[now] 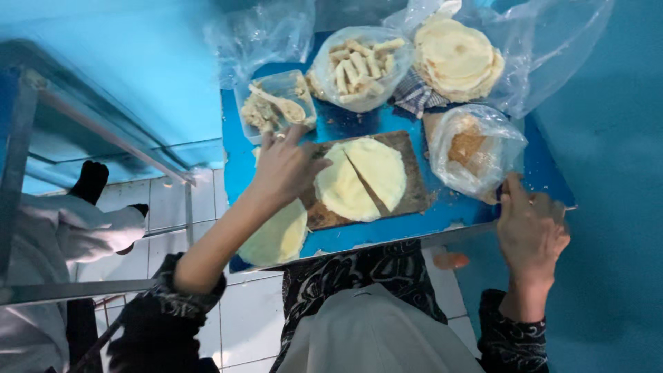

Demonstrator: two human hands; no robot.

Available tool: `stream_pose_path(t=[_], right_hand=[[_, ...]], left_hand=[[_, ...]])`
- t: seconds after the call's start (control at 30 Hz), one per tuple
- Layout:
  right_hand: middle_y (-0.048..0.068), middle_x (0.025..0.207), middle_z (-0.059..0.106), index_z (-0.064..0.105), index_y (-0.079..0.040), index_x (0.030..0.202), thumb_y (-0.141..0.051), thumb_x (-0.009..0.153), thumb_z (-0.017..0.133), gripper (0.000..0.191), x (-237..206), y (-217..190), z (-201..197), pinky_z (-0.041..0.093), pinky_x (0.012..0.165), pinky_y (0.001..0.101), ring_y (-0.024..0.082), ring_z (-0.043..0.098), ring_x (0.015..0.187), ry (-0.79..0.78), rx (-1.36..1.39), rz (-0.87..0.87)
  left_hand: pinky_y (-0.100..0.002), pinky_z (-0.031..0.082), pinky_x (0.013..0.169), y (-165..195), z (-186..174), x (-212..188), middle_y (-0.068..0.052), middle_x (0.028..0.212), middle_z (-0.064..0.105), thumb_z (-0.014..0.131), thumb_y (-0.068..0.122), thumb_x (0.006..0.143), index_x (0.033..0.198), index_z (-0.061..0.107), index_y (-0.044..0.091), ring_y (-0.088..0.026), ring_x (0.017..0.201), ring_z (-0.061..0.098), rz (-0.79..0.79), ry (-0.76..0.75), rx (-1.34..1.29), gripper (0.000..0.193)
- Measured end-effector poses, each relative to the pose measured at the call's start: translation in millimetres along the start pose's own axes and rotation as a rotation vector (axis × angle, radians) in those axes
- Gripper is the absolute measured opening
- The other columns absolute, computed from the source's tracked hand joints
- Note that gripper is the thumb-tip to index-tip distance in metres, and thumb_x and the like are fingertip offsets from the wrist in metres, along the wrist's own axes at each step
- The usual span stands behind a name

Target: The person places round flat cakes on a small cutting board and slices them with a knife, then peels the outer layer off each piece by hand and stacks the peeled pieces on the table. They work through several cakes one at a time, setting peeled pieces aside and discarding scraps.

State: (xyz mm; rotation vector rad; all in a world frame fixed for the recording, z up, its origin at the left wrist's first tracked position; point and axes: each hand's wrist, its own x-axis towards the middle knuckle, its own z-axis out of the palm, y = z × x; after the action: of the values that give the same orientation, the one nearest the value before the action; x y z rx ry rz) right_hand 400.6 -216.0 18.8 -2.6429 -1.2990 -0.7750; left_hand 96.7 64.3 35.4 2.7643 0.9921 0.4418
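Observation:
A round sheet of pale dough [362, 178], cut in two halves, lies on a brown wooden board [413, 197] on a small blue table [345, 235]. My left hand [284, 166] rests with spread fingers on the board's left end, touching the left half of the dough. Under my left forearm hangs another pale round sheet [276, 238] over the table's front edge. My right hand [528, 228] is at the table's right front corner, fingers curled near a clear plastic bag of brown crumbs [469, 148]; whether it grips anything is hidden.
At the back stand a clear tub of filling with a spoon [276, 107], a bag of rolled pieces [359, 65] and a stack of round sheets [456, 59] in plastic. A checked cloth [414, 93] lies between them. Another person in white with a dark glove [90, 183] sits at left.

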Motion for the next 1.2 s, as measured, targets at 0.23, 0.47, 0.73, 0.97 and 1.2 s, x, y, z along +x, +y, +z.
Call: stream_pose_path(t=[0.23, 0.47, 0.73, 0.97, 1.2], right_hand=[[0.015, 0.104, 0.071, 0.068, -0.028, 0.142, -0.032, 0.106, 0.071, 0.037, -1.9, 11.8, -0.1, 0.057, 0.083, 0.0491, 0.037, 0.069, 0.102, -0.009, 0.163, 0.015], [0.016, 0.117, 0.071, 0.07, -0.014, 0.138, -0.028, 0.105, 0.072, 0.037, 0.2, 22.8, -2.2, 0.056, 0.091, 0.0456, 0.035, 0.068, 0.109, 0.154, 0.188, -0.003], [0.014, 0.115, 0.07, 0.072, -0.006, 0.124, -0.017, 0.1, 0.074, 0.026, 26.4, -59.1, -39.1, 0.055, 0.09, 0.0453, 0.034, 0.068, 0.107, 0.074, 0.787, -0.162], [0.022, 0.11, 0.064, 0.074, -0.006, 0.11, -0.038, 0.089, 0.074, 0.039, 90.8, -137.8, -19.4, 0.05, 0.085, 0.0548, 0.043, 0.06, 0.107, -0.2, 0.545, -0.354], [0.022, 0.107, 0.065, 0.068, -0.003, 0.109, -0.043, 0.082, 0.081, 0.05, 101.4, -140.9, 8.3, 0.05, 0.087, 0.0529, 0.043, 0.062, 0.104, -0.32, 0.63, -0.398]], left_hand=[[-0.066, 0.033, 0.098, 17.3, 19.8, 14.7, -0.019, 0.131, 0.056, 0.08, 0.043, 0.076, 0.118, 0.074, 0.016, -0.038, 0.117, 0.058, -0.075, 0.016, -0.043, 0.05], [-0.06, 0.044, 0.092, 21.2, 33.8, 23.6, -0.019, 0.123, 0.056, 0.081, 0.028, 0.077, 0.109, 0.064, 0.008, -0.043, 0.114, 0.058, -0.123, -0.053, -0.112, 0.043], [-0.051, 0.049, 0.095, 6.8, 62.3, 35.3, -0.025, 0.122, 0.056, 0.081, 0.01, 0.066, 0.126, 0.053, 0.001, -0.046, 0.114, 0.055, -0.057, 0.074, -0.405, 0.067], [-0.047, 0.05, 0.097, -13.7, 68.2, 54.7, -0.026, 0.105, 0.067, 0.087, 0.016, 0.058, 0.086, 0.073, -0.002, -0.044, 0.117, 0.054, 0.021, 0.002, -0.375, 0.036], [-0.052, 0.05, 0.086, -5.7, 66.6, 40.7, -0.027, 0.106, 0.059, 0.083, 0.017, 0.069, 0.095, 0.064, 0.002, -0.046, 0.101, 0.057, -0.015, 0.001, -0.283, 0.035]])
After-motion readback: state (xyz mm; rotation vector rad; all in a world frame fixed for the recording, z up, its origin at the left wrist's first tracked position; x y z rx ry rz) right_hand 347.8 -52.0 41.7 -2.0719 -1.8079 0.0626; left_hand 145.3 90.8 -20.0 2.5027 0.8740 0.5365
